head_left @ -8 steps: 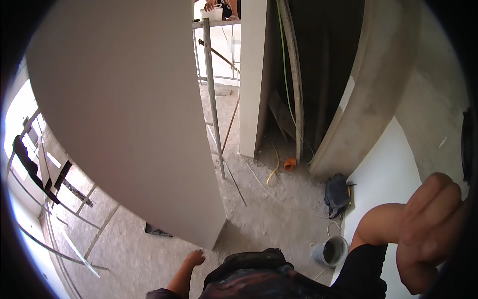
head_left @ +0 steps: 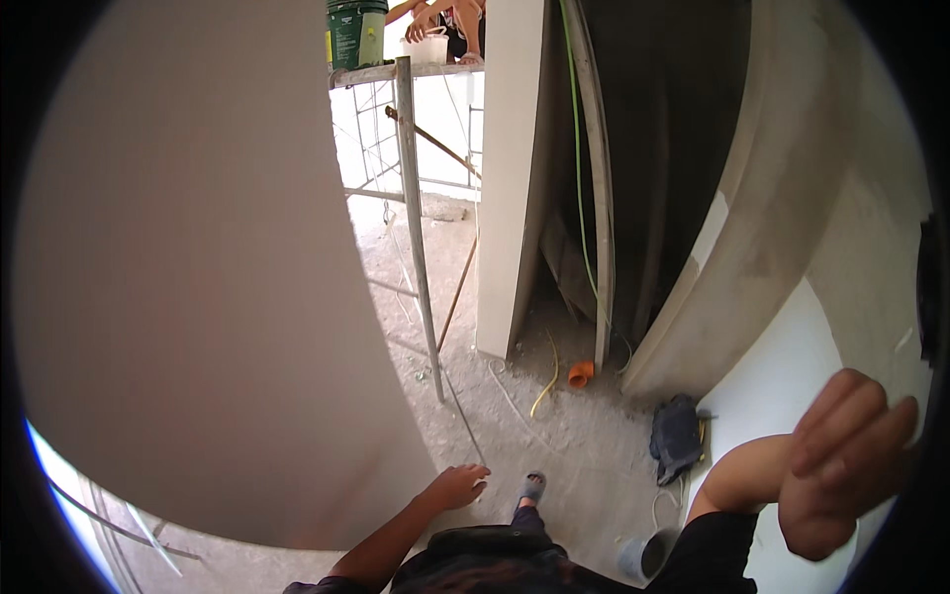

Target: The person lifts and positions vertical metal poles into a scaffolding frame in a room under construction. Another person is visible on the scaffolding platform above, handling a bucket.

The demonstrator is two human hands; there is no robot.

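Observation:
My left hand (head_left: 455, 487) hangs low at the centre, beside the lower edge of a large pale wall panel (head_left: 218, 297). Its fingers are curled together; a small pale spot shows at their tips, too small to name. On the right, my right hand (head_left: 841, 460) is raised close to the view with the elbow bent. Its fingers are bent inward, and whatever they may hold is hidden. Behind that arm is a wall, white low down (head_left: 772, 366) and grey plaster above. A grey bucket (head_left: 648, 556) stands below my right elbow, partly covered by my sleeve.
Ahead, a metal scaffold pole (head_left: 411, 198) stands in the gap beside a pale column (head_left: 507, 198). Beyond, a person's hand (head_left: 421, 28) is at a white tub, near a green bucket (head_left: 356, 35). An orange pipe elbow (head_left: 581, 373), cables and a dark bag (head_left: 678, 436) lie on the floor.
My view has shifted left and forward; the wall panel fills more of it. My left hand has moved up and right, a slippered foot has appeared, and the green bucket has come into view.

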